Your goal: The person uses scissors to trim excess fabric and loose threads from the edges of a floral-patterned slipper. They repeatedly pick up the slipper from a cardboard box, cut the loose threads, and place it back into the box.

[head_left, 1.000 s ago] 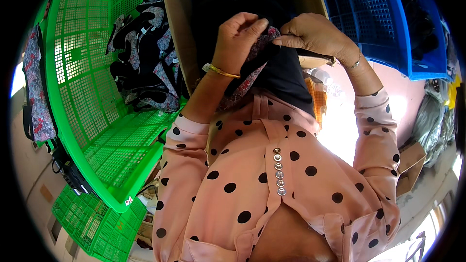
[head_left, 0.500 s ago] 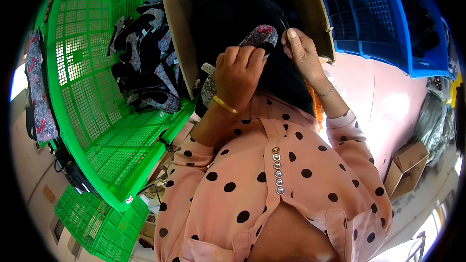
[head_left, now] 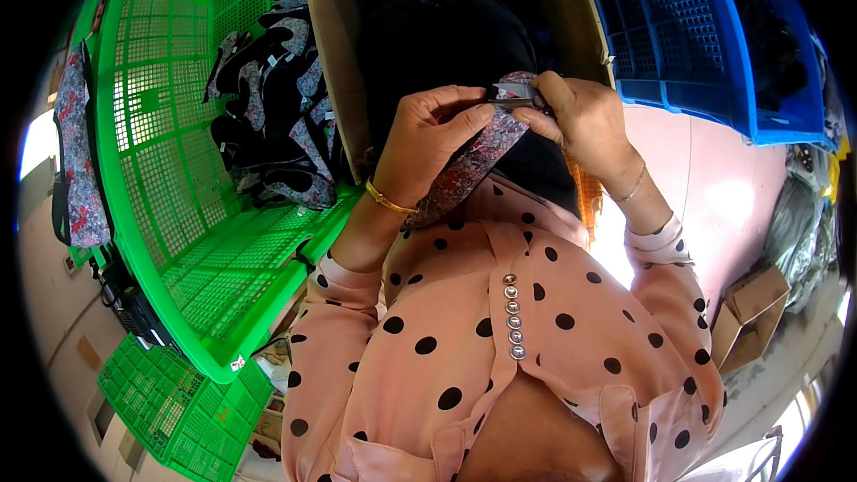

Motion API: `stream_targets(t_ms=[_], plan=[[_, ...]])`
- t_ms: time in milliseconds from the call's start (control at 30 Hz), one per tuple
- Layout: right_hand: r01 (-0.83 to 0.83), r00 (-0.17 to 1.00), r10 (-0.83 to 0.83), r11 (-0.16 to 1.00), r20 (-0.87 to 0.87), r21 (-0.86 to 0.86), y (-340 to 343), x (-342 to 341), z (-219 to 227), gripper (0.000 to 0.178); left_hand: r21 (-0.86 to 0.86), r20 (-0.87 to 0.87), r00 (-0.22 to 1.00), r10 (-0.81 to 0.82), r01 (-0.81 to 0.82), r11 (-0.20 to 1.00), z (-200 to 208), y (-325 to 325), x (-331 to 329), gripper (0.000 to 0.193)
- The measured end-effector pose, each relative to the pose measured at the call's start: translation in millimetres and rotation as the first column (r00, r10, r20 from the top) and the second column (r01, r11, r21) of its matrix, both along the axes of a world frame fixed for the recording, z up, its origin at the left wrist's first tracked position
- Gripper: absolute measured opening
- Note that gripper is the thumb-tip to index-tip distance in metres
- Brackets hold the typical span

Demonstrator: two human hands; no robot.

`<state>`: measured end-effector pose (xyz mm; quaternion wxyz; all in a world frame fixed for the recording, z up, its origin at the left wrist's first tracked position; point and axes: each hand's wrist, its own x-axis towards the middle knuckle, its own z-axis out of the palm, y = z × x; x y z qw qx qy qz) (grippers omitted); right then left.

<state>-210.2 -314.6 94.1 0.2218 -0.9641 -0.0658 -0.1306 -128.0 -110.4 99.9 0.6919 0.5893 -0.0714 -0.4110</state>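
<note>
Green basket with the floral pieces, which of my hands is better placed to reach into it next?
Probably your left hand: it is nearer the green basket. The right hand is farther across, gripping a grey tool. The left pinches a floral strip, which might hinder it.

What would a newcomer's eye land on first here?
Probably the large bright green crate on the left, with dark and floral fabric pieces heaped inside it. The pink, black-dotted shirt filling the lower middle also stands out. Above it, the left hand is at a floral strip, while the right hand holds a small grey tool across it.
</note>
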Motion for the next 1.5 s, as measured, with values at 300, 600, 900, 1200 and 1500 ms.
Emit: stream_targets(t_ms=[300, 600, 900, 1200, 1500], plan=[[-0.022, 0.997, 0.026, 0.998, -0.073, 0.055, -4.8, -3.6, 9.6, 0.041, -0.091, -0.171, 0.985, 0.031, -0.047, 0.995, -1.4, 1.3, -10.8, 0.022], [0.143, 0.925, 0.241, 0.497, -0.294, 0.856, -11.6, -3.3, 37.4, 0.047, 0.026, -0.03, 0.929, -0.369, 0.37, 0.929, 45.5, 6.7, -18.3, 0.019], [0.3, 0.576, 0.761, 0.144, -0.299, 0.943, 12.0, -12.2, 16.6, 0.05, 0.013, 0.044, 0.941, -0.335, 0.334, 0.942, 40.7, 31.2, -13.0, 0.022], [0.269, 0.594, 0.654, 0.387, -0.468, 0.882, 30.1, -9.2, 12.1, 0.022, 0.132, 0.066, 0.7, -0.711, 0.701, 0.701, 26.7, 47.5, 1.8, 0.087], [0.388, 0.604, 0.652, 0.261, -0.458, 0.884, 22.6, -4.4, 8.0, 0.024, -0.047, -0.138, 0.751, -0.646, 0.646, 0.762, 22.6, 43.8, 3.7, 0.075]])
